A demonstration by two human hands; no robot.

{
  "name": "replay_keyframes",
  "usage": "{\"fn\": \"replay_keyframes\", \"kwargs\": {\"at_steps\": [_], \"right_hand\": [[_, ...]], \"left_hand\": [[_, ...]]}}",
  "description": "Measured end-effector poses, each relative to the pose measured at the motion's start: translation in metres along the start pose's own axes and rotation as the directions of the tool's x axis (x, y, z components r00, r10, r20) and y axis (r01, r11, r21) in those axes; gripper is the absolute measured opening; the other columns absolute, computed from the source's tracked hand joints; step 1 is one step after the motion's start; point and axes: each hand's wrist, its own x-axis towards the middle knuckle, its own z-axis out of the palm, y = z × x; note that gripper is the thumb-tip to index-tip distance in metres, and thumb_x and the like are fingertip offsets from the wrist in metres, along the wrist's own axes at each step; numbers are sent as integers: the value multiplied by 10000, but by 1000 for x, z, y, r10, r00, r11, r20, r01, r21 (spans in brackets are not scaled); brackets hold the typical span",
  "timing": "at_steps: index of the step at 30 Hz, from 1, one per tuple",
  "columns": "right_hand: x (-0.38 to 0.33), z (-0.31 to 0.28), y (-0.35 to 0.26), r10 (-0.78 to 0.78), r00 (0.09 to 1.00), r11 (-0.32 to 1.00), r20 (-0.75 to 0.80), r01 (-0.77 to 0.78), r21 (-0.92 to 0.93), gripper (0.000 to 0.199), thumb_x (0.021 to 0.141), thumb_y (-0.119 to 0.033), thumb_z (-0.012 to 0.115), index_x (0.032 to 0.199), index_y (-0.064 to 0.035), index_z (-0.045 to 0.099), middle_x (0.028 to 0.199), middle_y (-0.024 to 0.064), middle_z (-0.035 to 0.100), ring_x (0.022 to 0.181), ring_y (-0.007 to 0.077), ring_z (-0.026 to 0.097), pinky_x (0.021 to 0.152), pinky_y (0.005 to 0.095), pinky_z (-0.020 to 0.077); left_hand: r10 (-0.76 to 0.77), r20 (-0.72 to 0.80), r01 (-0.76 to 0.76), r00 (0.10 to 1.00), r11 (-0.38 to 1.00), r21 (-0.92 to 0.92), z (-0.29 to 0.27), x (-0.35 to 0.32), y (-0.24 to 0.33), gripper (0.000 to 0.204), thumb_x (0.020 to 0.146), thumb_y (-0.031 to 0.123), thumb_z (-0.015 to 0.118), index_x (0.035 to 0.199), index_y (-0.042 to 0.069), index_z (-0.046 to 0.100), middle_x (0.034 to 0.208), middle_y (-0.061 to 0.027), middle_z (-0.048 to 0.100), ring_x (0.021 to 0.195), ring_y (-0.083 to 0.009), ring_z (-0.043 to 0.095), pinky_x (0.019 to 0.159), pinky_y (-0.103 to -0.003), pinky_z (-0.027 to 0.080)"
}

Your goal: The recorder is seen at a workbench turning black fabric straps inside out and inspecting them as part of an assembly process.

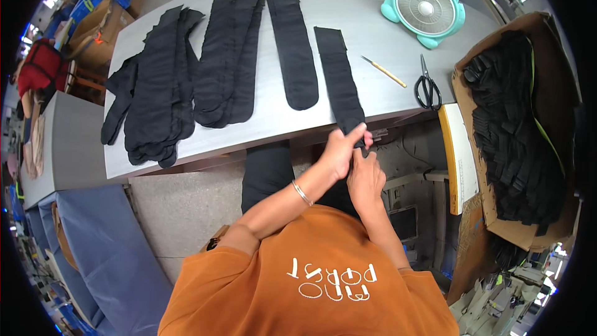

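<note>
A long, flat black sock (339, 74) lies over the near edge of the table, its cuff pointing away from me and its lower end hanging past the edge. My left hand (341, 150) grips that end, thumb on top. Just below and to the right, my right hand (367, 177) is closed at the tip of the same sock; the fingers hide the tip. Farther left lies a single black sock (292, 50), flat with a rounded toe. Beside it are a stack of black socks (227, 56) and a looser pile of them (158, 87).
On the grey table (261, 121) lie a thin yellow-handled tool (385, 72) and black-handled scissors (427, 87). A turquoise fan (425, 7) stands behind them. At right, a cardboard box (563, 56) holds many folded black pieces (513, 124). A blue cloth cover (112, 242) hangs at left.
</note>
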Motion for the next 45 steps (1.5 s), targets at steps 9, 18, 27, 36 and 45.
{"fn": "replay_keyframes", "kwargs": {"at_steps": [9, 18, 27, 36, 45], "right_hand": [[11, -23, -17, -45, 992, 996, -116, 54, 75, 361, 886, -131, 600, 1244, -115, 549, 1095, 241, 608, 963, 428, 636, 734, 496, 534], [15, -6, -8, 78, 988, 994, 133, -87, 68, 331, 879, -96, 584, 1209, -90, 579, 1120, 238, 614, 877, 415, 658, 694, 495, 539], [-5, -15, -12, 16, 1000, 1000, 12, -16, 11, 385, 843, -59, 588, 1223, -113, 557, 1142, 253, 561, 907, 396, 644, 681, 469, 552], [-7, -16, -9, -76, 986, 994, -152, 87, 70, 603, 840, -18, 601, 1409, -168, 467, 1129, 240, 547, 874, 405, 634, 666, 482, 542], [-7, -8, -11, 2, 998, 1000, -66, -3, -21, 612, 829, -72, 611, 1402, -249, 489, 933, 174, 532, 714, 329, 629, 560, 417, 537]], "left_hand": [[-104, -44, 93, 994, 976, -199, 14, -3, 37, 277, 936, 237, 684, 945, -23, 588, 879, -108, 639, 767, -182, 616, 716, -365, 559], [-165, 101, 182, 981, 966, -185, -8, -6, -1, 241, 943, 242, 677, 979, 9, 629, 950, -106, 656, 907, -179, 622, 844, -346, 536], [-91, 22, 94, 996, 983, -158, -3, -8, 9, 288, 936, 226, 681, 1027, -43, 635, 977, -132, 678, 877, -205, 649, 824, -356, 559], [-84, 38, 87, 996, 991, -101, 3, -11, 23, 361, 944, 354, 666, 1034, 10, 602, 979, -114, 638, 885, -215, 636, 835, -374, 541], [-48, -14, 47, 999, 998, -48, 2, -12, 8, 357, 944, 336, 669, 1054, 1, 608, 993, -116, 650, 946, -222, 639, 819, -381, 540]]}}
